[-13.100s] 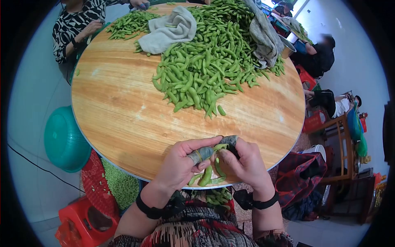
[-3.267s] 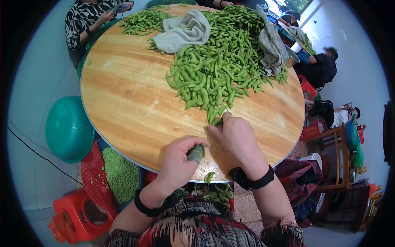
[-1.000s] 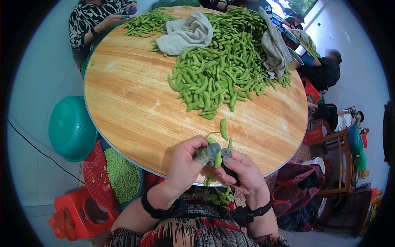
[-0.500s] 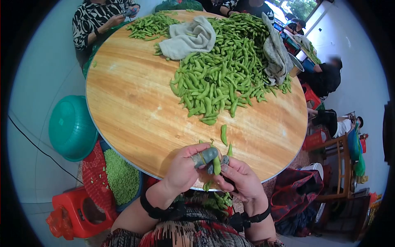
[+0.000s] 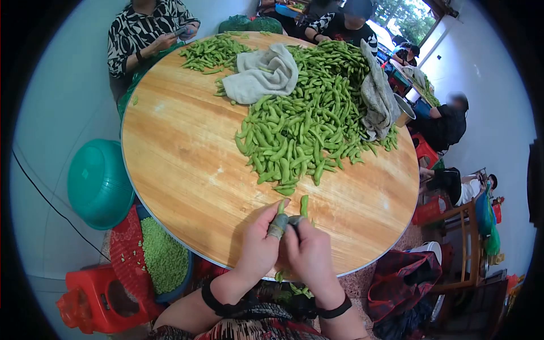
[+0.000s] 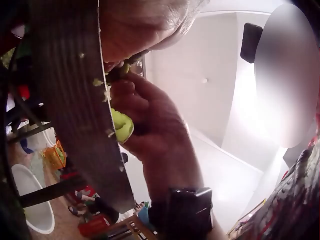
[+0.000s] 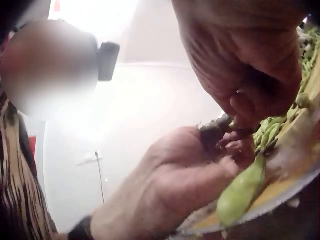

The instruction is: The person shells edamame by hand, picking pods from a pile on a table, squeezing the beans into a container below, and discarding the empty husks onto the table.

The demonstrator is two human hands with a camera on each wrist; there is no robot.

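Note:
Both hands meet just above the near side of the round wooden table (image 5: 175,187). My left hand (image 5: 258,243) grips a green soybean pod (image 5: 281,208), which sticks up past its grey-wrapped thumb. Curled against that thumb, the fingers of my right hand (image 5: 310,255) pinch at the same pod, whose lower part the fingers hide. A loose pod (image 5: 304,205) lies just beyond the right fingers. Another pod (image 7: 242,192) hangs at the table's near edge below the hands in the right wrist view. Farther back spreads a large pile of soybean pods (image 5: 294,141).
Grey cloths (image 5: 263,76) lie on the pile. At lower left, shelled beans (image 5: 164,255) fill a basin beside a red stool (image 5: 113,300). A green basin (image 5: 99,184) stands left of the table. Other people sit around the far side.
Earlier the right hand reached to the pile's front edge, then came back to the left hand. Now the hands are closer together, and the head view has tilted upward.

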